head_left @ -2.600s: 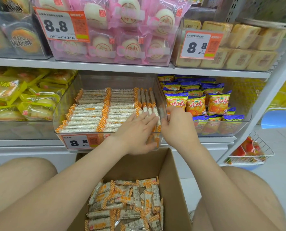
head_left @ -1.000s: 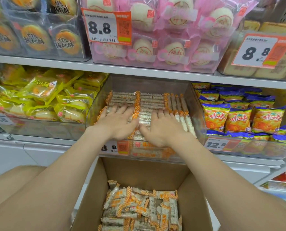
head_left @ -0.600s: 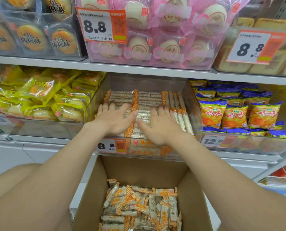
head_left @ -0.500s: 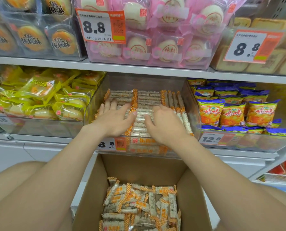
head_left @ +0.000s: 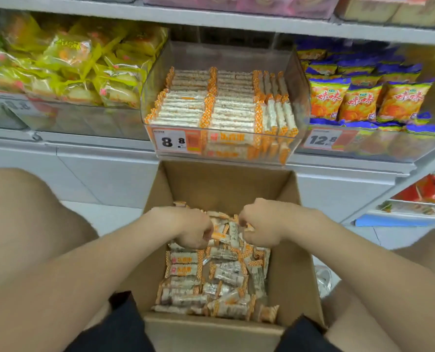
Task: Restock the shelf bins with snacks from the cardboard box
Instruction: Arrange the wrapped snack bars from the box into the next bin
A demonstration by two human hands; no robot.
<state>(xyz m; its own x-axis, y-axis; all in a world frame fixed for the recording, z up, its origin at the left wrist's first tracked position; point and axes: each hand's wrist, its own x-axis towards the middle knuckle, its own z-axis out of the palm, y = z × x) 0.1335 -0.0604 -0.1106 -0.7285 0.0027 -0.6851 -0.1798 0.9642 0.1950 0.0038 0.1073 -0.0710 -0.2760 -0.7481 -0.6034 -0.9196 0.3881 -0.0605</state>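
Nearest, the cardboard box (head_left: 224, 184) sits between the person's knees, holding a jumbled heap of loose bars (head_left: 186, 260) in slick clear-and-orange wrappers. Both hands are down in the far part of that heap. The left hand (head_left: 186, 229) has its fingers curled in, its grip clenched on a bar by its orange end. The right hand (head_left: 262, 224) is curled likewise on bars just beside it, though the fingertips are tucked under the knuckles, so how many each hand holds cannot be told. The likely trouble starts there: a bunched handful of slippery wrappers, lying at all angles, may shed a bar on the lift, either back into the box or over its far wall. Beyond, the shelf bin (head_left: 226, 57) carries neat rows of stocked bars (head_left: 211, 102) close to its front lip. A crooked handful set on top could disturb those rows or slide forward over the lip, past the price tag (head_left: 175, 142). Farther to each side, the yellow packs (head_left: 84, 67) and the chip bags (head_left: 358, 100) lie in neighbouring bins, where a stray bar could land.
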